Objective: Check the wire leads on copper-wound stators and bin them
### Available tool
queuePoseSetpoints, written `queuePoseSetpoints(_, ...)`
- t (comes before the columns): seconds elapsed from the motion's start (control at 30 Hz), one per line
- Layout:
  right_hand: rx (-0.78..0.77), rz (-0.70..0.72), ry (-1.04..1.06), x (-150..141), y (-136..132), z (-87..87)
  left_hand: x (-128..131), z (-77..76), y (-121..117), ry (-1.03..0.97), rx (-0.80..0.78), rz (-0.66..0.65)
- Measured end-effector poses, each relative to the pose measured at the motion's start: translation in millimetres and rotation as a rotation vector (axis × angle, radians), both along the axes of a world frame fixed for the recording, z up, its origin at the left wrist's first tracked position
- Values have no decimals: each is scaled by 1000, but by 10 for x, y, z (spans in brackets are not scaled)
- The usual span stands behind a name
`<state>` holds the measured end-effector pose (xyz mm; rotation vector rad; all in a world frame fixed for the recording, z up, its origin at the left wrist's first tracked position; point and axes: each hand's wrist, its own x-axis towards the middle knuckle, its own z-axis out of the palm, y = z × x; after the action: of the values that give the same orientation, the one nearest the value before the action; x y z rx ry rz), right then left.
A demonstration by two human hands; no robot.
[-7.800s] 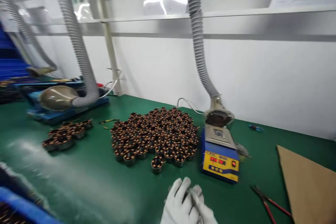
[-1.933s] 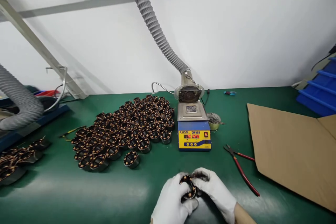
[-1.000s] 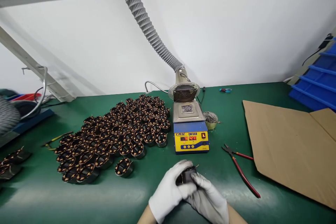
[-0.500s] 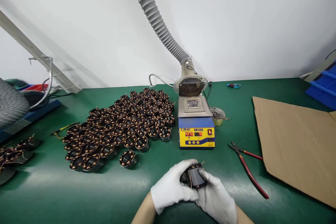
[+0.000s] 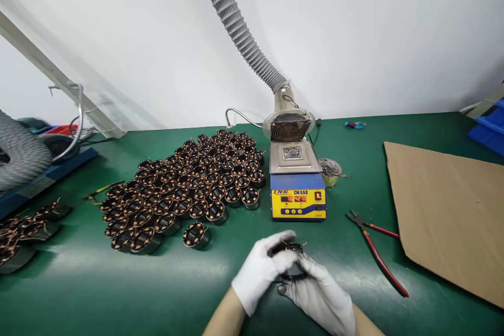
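Fingers (image 5: 275, 260) of both gloved hands clamped round one wound stator (image 5: 290, 262), just above the green surface (image 5: 118, 294)
Left hand (image 5: 262, 270) wraps over the top, right hand (image 5: 318, 296) cups beneath, so its wire ends stick up clear; solder pot (image 5: 297, 189) directly ahead, stator batch (image 5: 185, 189) to its left, cutters (image 5: 374, 249) beside the right hand

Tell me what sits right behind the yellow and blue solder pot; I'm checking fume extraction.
Behind the solder pot a round fan grille faces forward, fed by a grey ribbed hose. A small metal bowl stands at its right rear. Whatever lies behind the grille is covered.
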<state>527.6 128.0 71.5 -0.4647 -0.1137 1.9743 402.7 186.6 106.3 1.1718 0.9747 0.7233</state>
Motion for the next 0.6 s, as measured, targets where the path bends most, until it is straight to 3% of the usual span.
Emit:
queuePoseSetpoints(0.13,19,4,-57,-34,4,16,147,-73,-67,-82,-53,284)
queuePoseSetpoints(0.2,40,22,-55,-18,2,22,110,-94,-8,-253,-159,384)
queuePoseSetpoints(0.3,25,58,35,30,13,28,-32,-90,115,-461,-122,523)
queuePoseSetpoints(0.37,5,79,99,55,34,25,-103,-79,145,-394,-94,409)
queuePoseSetpoints(0.47,11,93,144,74,68,4,-104,-71,81,-135,-94,-107)
queuePoseSetpoints(0.5,9,91,150,76,75,-7,-81,-66,47,-75,-88,-225)
queuePoseSetpoints(0.53,1,88,155,76,77,-18,-53,-59,18,-37,-80,-267)
queuePoseSetpoints(0.6,-14,93,160,71,72,-39,7,-39,-13,-8,-71,-170)
